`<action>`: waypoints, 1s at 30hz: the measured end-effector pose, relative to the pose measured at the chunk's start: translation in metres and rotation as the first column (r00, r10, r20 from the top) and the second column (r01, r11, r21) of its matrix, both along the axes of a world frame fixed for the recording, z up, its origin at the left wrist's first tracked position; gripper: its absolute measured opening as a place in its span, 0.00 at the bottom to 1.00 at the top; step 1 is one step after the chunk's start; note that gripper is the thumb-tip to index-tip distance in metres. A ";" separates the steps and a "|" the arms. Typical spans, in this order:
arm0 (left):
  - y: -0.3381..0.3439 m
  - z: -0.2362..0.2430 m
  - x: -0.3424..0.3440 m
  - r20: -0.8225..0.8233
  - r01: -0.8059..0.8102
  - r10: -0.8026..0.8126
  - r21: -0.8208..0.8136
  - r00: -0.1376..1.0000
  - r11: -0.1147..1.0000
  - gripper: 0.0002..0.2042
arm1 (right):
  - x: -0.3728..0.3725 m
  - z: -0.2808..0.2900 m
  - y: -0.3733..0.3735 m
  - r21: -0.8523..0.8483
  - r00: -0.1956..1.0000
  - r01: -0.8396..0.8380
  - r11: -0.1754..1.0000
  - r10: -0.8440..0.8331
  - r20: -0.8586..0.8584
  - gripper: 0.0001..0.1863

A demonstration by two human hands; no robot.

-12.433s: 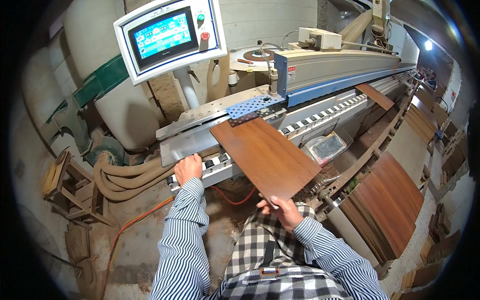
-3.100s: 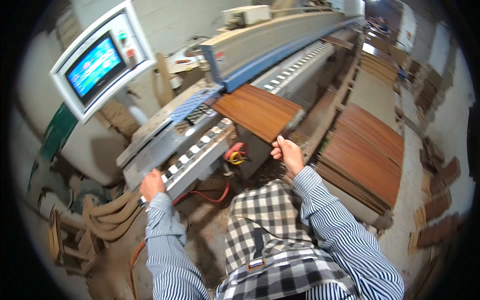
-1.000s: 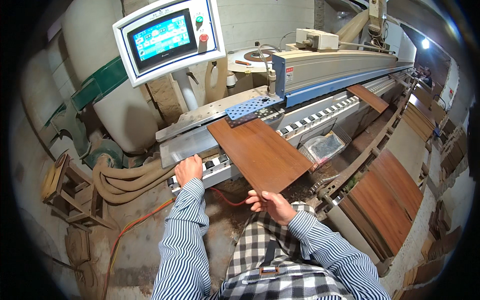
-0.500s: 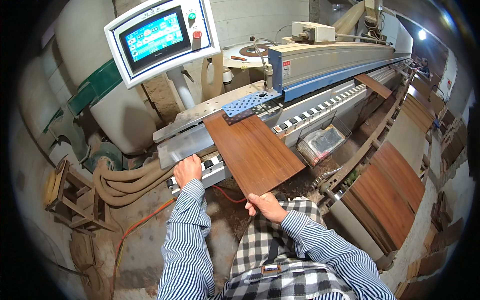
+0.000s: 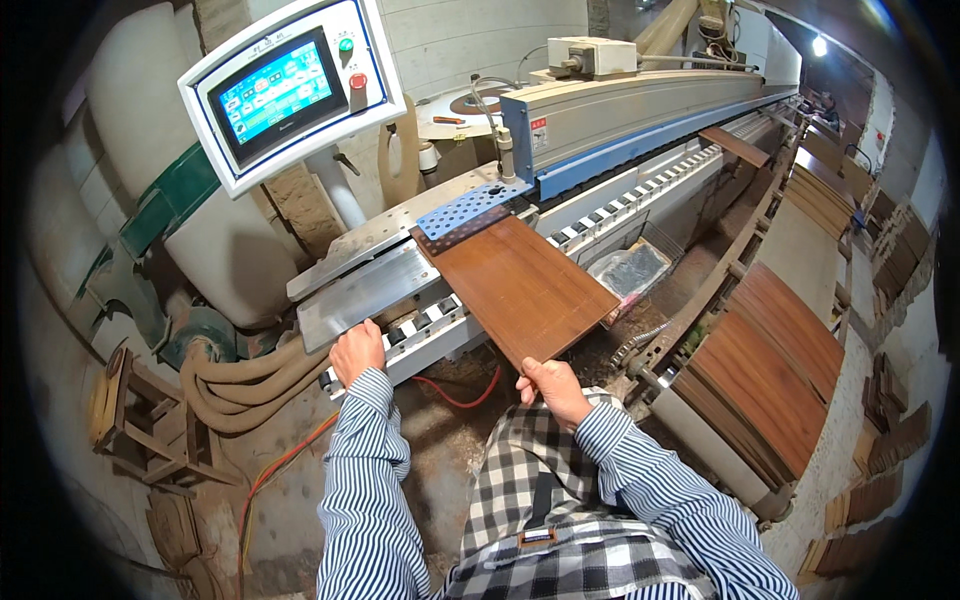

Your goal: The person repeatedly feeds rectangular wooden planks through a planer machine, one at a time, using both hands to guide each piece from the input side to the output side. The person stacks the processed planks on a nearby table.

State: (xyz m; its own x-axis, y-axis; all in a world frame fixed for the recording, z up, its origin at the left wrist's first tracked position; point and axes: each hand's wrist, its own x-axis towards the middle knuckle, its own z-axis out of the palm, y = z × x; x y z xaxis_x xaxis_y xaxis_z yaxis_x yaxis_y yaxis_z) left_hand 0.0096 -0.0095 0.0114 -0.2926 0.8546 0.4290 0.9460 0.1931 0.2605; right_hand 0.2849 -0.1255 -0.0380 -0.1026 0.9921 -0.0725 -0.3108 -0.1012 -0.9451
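A brown wood-grain board [image 5: 525, 285] lies across the infeed of a long edge-banding machine, its far end under a blue perforated plate [image 5: 465, 210]. My right hand [image 5: 556, 390] is closed on the board's near corner, thumb on top and fingers beneath. To the left of the board, my left hand [image 5: 357, 352] is closed over the near end of the white roller rail [image 5: 432, 328]; its fingertips are hidden. A flat metal table [image 5: 365, 285] extends just beyond that hand.
A control panel [image 5: 277, 97] with a lit screen stands at the upper left. Stacked boards [image 5: 750, 385] rest on a roller conveyor to my right. Another board [image 5: 735, 146] sits farther down the machine. Thick hoses [image 5: 240, 385] and a wooden stool [image 5: 150, 425] are on the left.
The board has slid a little to the right along the machine, my right hand moving with it. My left hand stays at the rail's end. The whole view has shifted slightly.
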 end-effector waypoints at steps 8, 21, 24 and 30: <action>-0.002 0.001 0.003 -0.027 -0.007 0.007 0.012 1.000 1.000 0.21 | 0.026 -0.004 0.009 -0.005 0.996 0.085 0.996 -0.086 -0.038 0.22; 0.001 -0.003 0.002 -0.098 -0.008 0.007 -0.016 0.995 1.000 0.24 | 0.106 0.006 0.021 0.011 0.880 0.474 0.880 -0.474 -0.003 0.23; 0.002 -0.003 0.005 -0.062 0.002 -0.006 -0.057 0.998 0.998 0.23 | 0.132 0.003 -0.029 0.000 0.846 0.533 0.846 -0.533 0.012 0.21; 0.019 -0.022 -0.016 -0.123 0.065 -0.075 -0.080 0.990 0.995 0.26 | 0.196 -0.044 -0.217 0.227 0.440 0.818 0.529 -0.829 0.346 0.20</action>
